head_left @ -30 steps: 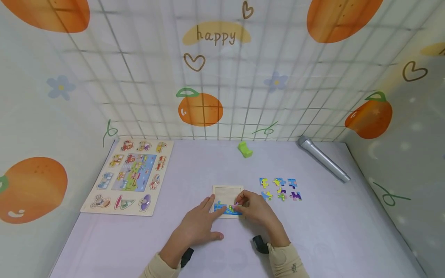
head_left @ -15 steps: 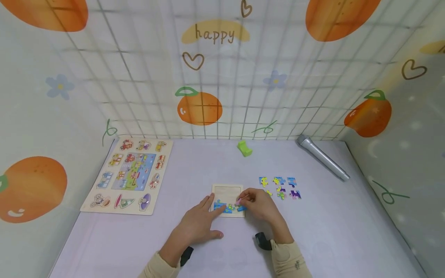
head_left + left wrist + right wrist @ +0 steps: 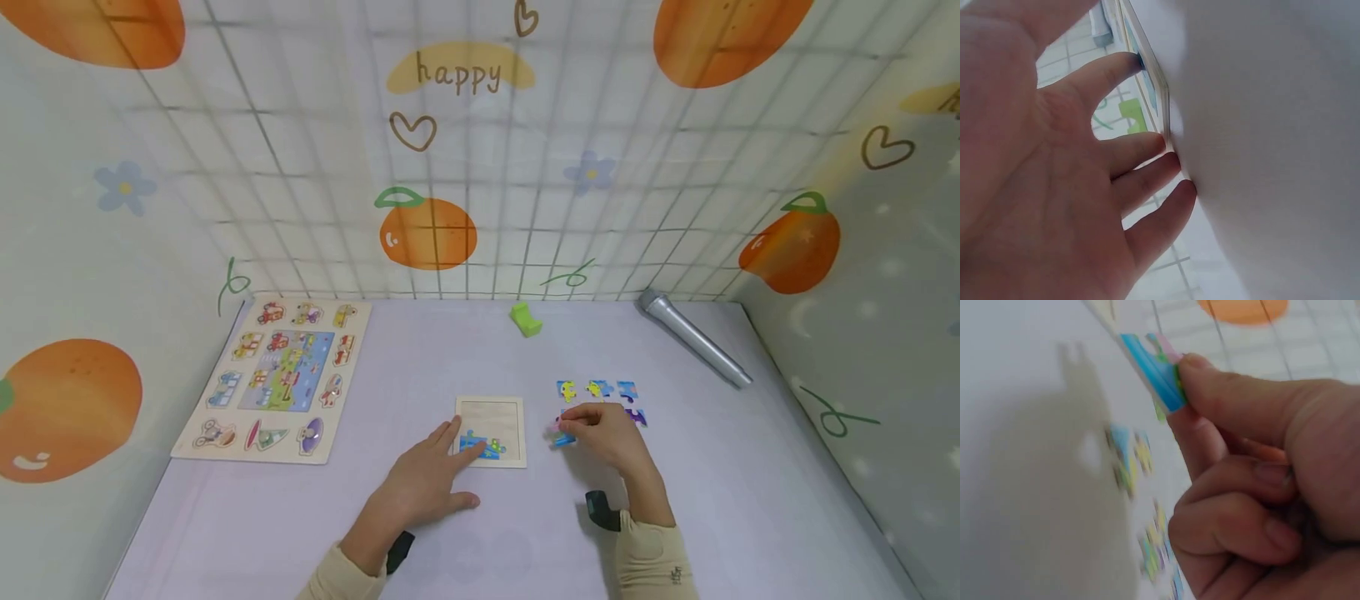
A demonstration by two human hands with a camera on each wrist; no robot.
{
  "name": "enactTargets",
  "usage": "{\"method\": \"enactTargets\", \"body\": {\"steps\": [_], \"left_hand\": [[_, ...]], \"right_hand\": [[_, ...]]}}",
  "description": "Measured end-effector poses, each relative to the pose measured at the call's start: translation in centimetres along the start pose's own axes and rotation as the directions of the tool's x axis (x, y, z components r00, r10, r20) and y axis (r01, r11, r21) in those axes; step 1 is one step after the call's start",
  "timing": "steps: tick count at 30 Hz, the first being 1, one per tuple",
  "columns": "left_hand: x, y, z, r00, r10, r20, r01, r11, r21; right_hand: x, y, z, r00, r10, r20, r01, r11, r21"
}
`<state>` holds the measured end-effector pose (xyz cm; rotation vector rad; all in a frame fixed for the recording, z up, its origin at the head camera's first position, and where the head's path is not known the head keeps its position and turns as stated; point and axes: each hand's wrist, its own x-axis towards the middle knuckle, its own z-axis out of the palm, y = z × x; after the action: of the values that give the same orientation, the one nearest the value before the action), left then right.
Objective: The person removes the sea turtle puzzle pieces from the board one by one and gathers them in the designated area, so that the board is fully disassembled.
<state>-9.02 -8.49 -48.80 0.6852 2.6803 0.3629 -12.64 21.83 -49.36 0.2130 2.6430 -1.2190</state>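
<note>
A small square wooden puzzle tray lies in the middle of the table, with blue and green jigsaw pieces along its lower left. My left hand rests its fingertips on the tray's left side, fingers extended; one finger reaches over the pieces inside. Right of the tray, my right hand pinches a blue jigsaw piece with pink and green parts between thumb and index finger, held above the table. Several loose jigsaw pieces lie beyond and beneath that hand, which partly hides them.
A large wooden peg puzzle board with vehicle pictures lies at the left. A light green block stands near the back edge. At the back right is a silver microphone. Patterned curtains enclose the back and sides.
My right hand has lifted the jigsaw piece away from the tray's lower right and carried it right, next to the loose pieces. My left hand has stayed on the tray.
</note>
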Motion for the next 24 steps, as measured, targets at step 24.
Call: {"method": "enactTargets", "body": {"steps": [24], "left_hand": [[0.9, -1.3, 0.3, 0.993, 0.058, -0.105, -0.062, 0.998, -0.031]], "right_hand": [[-2.4, 7.4, -7.6, 0.966, 0.252, -0.06, -0.251, 0.968, 0.013]]}}
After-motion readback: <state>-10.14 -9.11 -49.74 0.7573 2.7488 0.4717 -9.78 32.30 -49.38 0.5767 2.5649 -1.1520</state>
